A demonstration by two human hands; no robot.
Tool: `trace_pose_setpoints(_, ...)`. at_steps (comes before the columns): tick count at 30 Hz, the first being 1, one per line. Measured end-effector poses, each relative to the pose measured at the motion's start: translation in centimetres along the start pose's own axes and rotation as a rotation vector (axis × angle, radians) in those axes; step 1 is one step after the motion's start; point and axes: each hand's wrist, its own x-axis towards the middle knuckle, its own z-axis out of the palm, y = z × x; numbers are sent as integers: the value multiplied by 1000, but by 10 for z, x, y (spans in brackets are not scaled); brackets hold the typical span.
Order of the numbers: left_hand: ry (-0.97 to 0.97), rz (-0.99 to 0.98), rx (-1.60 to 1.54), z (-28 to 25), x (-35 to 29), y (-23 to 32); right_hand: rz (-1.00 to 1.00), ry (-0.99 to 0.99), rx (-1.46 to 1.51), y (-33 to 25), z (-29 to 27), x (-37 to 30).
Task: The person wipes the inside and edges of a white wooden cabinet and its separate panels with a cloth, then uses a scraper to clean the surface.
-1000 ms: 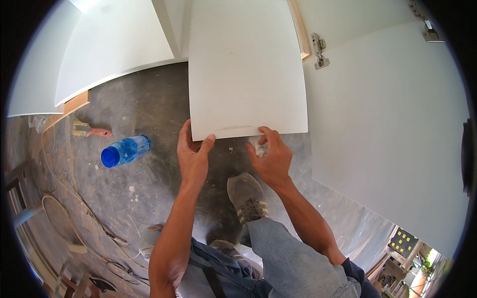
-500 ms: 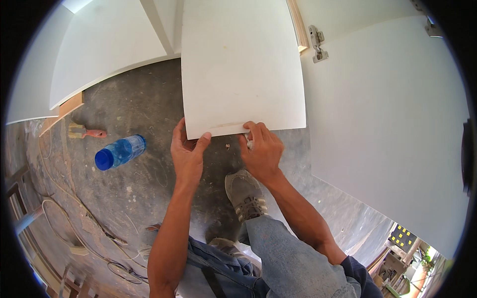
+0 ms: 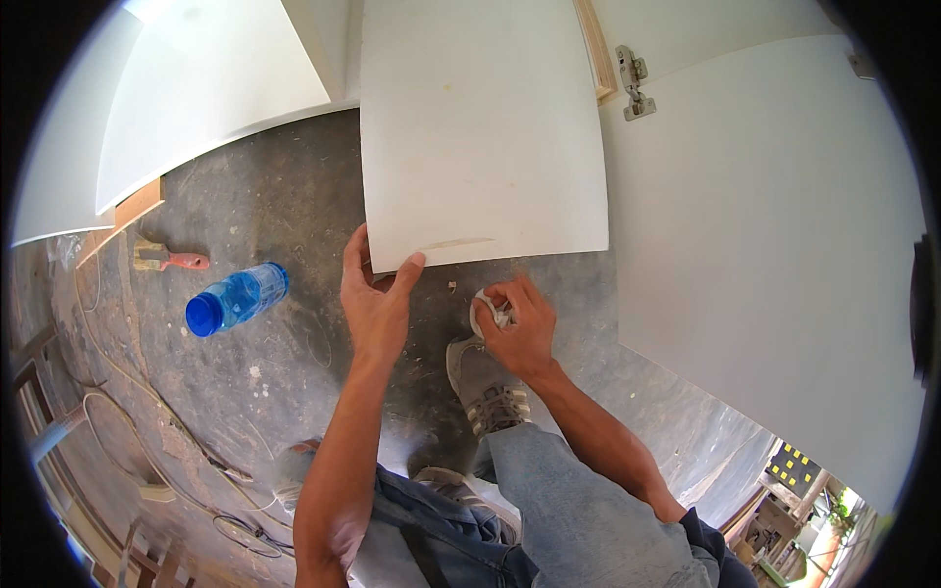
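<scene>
White board [image 3: 480, 147]: probably stiff, slick, chip-prone; hold by edges. Your left hand [image 3: 375, 312] grasps near-left corner; your right hand [image 3: 526, 331], off board, pinches soft-looking white wad [image 3: 502, 318].

Brightly lit white panel [image 3: 480, 147], glare at upper left, black curved surround

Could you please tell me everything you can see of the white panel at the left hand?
The white panel is a flat, smooth, rectangular board, possibly laminated, with a brownish smear near its near edge and faint specks. Its far end runs out of the picture. The left hand holds its near left corner, thumb at the near edge; the right hand is apart from it.
</scene>
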Motion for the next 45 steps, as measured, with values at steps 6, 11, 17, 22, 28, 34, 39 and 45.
trace_pose_setpoints(6, 50, -94, 127, 16, 6, 8, 72, -142, 84, -6, 0, -14)
trace_pose_setpoints(11, 77, -173, 88, 16, 10, -3, 101, -237, 140, -12, -9, -15)
trace_pose_setpoints(17, 63, -162, -17, 20, 9, 3, 339, -138, 259, -2, -30, -18)
trace_pose_setpoints(22, 43, -154, -15, 14, 10, 0, 764, 429, 551, 41, -46, -3)
trace_pose_setpoints(28, -14, -145, -31, 8, 12, -1, 731, 552, 895, 91, -74, 26)
trace_pose_setpoints(34, -90, -152, -63, -2, 14, -1, 665, 647, 704, 73, -67, 37)
trace_pose_setpoints(39, -144, -127, -20, -3, 14, -5, 604, 527, 226, 72, -74, 36)
trace_pose_setpoints(45, -85, -141, -55, 2, 12, -10, 541, 379, 187, 36, -63, 26)
